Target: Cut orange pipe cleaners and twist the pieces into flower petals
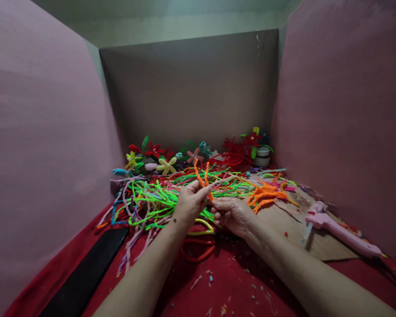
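Observation:
An orange pipe cleaner (200,174), bent so that two prongs stand up, is pinched between my hands at the middle of the view. My left hand (192,200) grips it from the left with thumb and fingers. The fingertips of my right hand (229,213) close on its lower end, just beside the left thumb. Around and behind both hands spreads a heap of loose green pipe cleaners (152,198), mixed with pink and purple ones. To the right lies a bunch of orange pipe cleaners (265,193). Scissors with yellow and red handles (199,255) lie partly hidden below my hands.
A pink glue gun (339,229) rests on a tan board (330,251) at the right. Pipe-cleaner flowers (166,166) and a small white pot (262,156) stand at the back. A long black object (89,273) lies left on the red cloth (231,281). Pink walls flank both sides.

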A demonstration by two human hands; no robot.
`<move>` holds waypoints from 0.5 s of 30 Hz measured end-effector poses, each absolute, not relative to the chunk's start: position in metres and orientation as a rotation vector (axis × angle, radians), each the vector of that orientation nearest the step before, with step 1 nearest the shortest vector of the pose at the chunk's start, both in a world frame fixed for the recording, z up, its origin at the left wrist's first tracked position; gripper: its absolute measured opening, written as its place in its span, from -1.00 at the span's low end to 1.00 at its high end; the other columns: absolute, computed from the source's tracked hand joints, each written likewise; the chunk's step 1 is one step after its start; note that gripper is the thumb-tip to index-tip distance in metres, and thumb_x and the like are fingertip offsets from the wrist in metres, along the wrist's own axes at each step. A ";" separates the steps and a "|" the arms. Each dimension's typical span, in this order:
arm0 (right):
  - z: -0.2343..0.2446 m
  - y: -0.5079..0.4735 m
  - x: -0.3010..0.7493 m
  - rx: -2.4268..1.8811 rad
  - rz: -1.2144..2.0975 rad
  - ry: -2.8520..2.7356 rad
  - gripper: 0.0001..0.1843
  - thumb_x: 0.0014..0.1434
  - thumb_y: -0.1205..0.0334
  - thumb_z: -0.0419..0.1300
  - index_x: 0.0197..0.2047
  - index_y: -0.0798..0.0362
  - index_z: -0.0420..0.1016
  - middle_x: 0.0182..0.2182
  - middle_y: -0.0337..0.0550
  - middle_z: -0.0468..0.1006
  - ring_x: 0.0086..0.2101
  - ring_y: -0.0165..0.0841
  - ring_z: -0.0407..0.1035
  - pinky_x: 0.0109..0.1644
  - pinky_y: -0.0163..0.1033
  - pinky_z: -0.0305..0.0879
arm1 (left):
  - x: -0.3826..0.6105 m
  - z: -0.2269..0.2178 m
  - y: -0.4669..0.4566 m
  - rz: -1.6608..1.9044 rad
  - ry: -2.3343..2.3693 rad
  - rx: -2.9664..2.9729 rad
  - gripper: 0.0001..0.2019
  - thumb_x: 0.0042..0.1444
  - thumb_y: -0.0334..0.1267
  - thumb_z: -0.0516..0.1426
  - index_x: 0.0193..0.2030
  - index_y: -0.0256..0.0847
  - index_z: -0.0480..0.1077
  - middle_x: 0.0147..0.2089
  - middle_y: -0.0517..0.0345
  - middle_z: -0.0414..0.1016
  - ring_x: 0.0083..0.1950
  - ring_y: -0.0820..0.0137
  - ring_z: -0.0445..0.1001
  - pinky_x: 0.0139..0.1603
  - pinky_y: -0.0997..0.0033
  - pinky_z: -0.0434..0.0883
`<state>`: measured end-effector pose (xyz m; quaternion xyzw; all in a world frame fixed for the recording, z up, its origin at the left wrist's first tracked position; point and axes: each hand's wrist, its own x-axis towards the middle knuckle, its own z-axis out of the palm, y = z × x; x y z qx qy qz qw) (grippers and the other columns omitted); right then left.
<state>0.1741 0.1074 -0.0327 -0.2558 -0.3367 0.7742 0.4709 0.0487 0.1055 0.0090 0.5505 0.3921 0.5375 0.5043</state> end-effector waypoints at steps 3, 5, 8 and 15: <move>-0.031 0.106 0.174 -0.699 1.835 -0.923 -0.88 -0.17 0.36 0.29 -0.50 0.19 0.44 -0.67 -0.22 0.43 -0.70 -0.51 0.26 -0.66 -0.37 0.25 | 0.047 0.005 0.110 1.335 0.982 1.317 -0.76 -0.15 -0.17 0.21 -0.51 -0.26 0.26 -0.76 0.45 0.08 -0.78 0.72 -0.04 -0.78 0.67 -0.11; -0.031 0.105 0.173 -0.772 1.763 -0.994 -0.85 -0.19 0.30 0.30 -0.52 0.19 0.43 -0.68 -0.23 0.42 -0.72 -0.50 0.24 -0.69 -0.37 0.23 | 0.045 0.003 0.113 1.367 1.024 1.309 -0.77 -0.16 -0.19 0.21 -0.54 -0.26 0.24 -0.76 0.44 0.10 -0.78 0.72 -0.02 -0.77 0.68 -0.09; -0.030 0.102 0.169 -0.868 1.636 -1.118 -0.80 -0.15 0.20 0.27 -0.57 0.17 0.41 -0.75 -0.29 0.36 -0.80 -0.54 0.14 -0.78 -0.42 0.04 | 0.041 0.001 0.118 1.372 1.064 1.283 -0.76 -0.16 -0.18 0.20 -0.55 -0.24 0.21 -0.75 0.42 0.16 -0.79 0.70 0.03 -0.78 0.67 -0.08; -0.023 0.092 0.164 -0.991 1.500 -1.235 -0.78 -0.11 0.22 0.17 -0.68 0.14 0.36 -0.89 -0.41 0.14 -0.85 -0.63 -0.12 -0.75 -0.40 -0.29 | 0.035 -0.002 0.125 1.500 1.112 1.269 -0.80 -0.14 -0.20 0.18 -0.49 -0.23 0.23 -0.73 0.41 0.19 -0.78 0.66 0.05 -0.76 0.63 -0.04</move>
